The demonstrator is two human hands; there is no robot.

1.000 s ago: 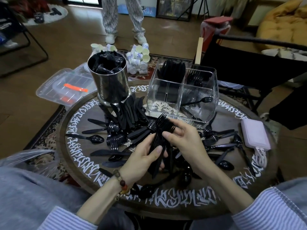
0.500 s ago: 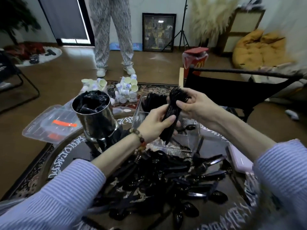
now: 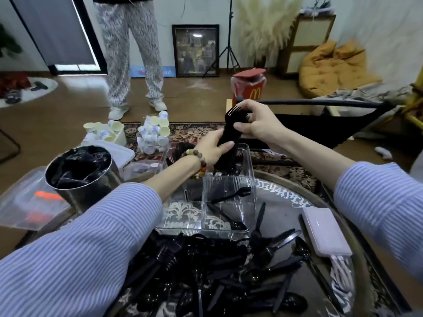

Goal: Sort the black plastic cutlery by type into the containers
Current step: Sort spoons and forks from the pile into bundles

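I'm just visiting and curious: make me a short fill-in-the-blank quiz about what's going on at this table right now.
1. Both hands hold a bundle of black plastic ____ over the clear divided container.
2. The left hand wears a beaded ____ at its wrist.
3. The metal cylinder left of the clear container holds black ____.
4. The near right compartment holds two black ____.

Missing words: forks; bracelet; knives; spoons

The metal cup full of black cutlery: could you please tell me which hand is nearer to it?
Left. The left hand grips the fork bundle just right of the metal cup; the right hand holds the bundle's top, farther away.
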